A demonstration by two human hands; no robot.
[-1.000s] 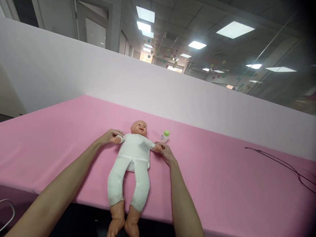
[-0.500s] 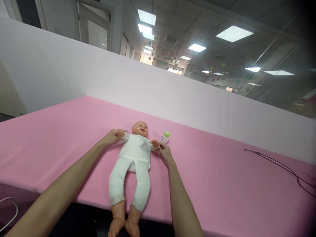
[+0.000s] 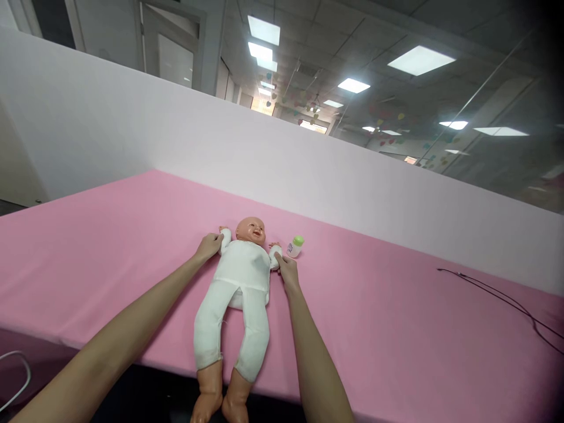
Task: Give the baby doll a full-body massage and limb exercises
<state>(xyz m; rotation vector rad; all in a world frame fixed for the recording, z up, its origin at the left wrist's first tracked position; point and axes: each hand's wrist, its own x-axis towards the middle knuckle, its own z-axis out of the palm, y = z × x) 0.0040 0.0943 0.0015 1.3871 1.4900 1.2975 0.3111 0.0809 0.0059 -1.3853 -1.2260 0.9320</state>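
A baby doll (image 3: 240, 282) in a white bodysuit lies on its back on the pink table (image 3: 374, 317), head towards the far wall, bare feet hanging over the near edge. My left hand (image 3: 208, 247) grips the doll's arm on the left side. My right hand (image 3: 285, 267) grips the arm on the right side. Both doll arms point up beside its head. A small white bottle with a green cap (image 3: 295, 245) lies on the table just beyond my right hand, not touched.
A white partition wall (image 3: 308, 170) runs along the far edge of the table. A thin black cable (image 3: 497, 291) trails across the table at the right. A white looped cable (image 3: 15, 382) shows at the lower left, below the table edge.
Both my hands have swung the doll's arms from spread sideways to raised beside its head, and have moved in closer to its shoulders. The bottle has stayed put.
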